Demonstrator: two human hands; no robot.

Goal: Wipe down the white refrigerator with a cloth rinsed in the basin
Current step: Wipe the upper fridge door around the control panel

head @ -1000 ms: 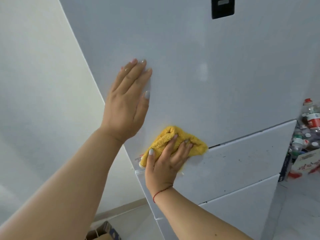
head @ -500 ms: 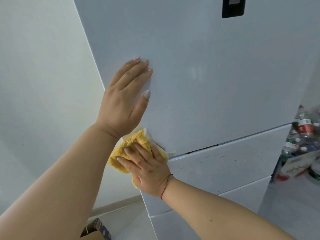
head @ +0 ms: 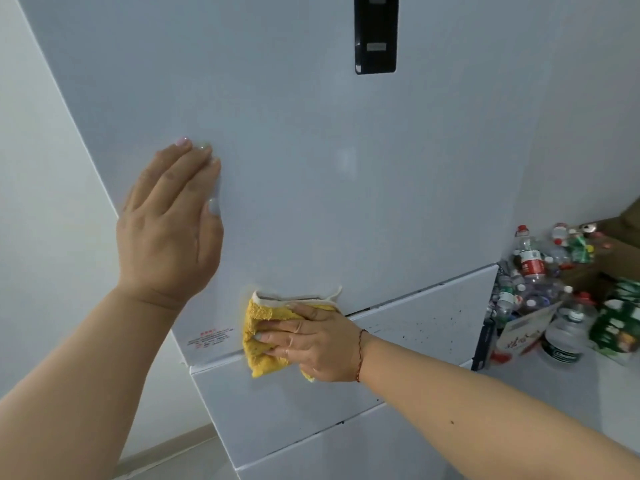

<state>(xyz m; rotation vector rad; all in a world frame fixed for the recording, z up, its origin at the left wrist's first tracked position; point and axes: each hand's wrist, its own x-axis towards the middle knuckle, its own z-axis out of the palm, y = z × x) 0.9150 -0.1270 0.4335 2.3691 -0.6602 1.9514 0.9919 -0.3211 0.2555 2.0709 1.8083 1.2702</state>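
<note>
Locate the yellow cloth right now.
Head view, lower centre: the yellow cloth sits under the right hand, pressed against the refrigerator at the upper door's bottom edge.

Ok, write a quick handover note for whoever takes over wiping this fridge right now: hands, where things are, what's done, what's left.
Left hand: open, flat against the upper door of the fridge, bracing.
Right hand: fingers straight, pressing the yellow cloth on the seam between the upper door and the drawer front below.
Basin: not in view.
Done: cannot tell from this view how much is already wiped.
Left: dark specks show on the drawer front to the right of the cloth; wipe those, then the lower drawers. Rinse the cloth when dirty.
</note>
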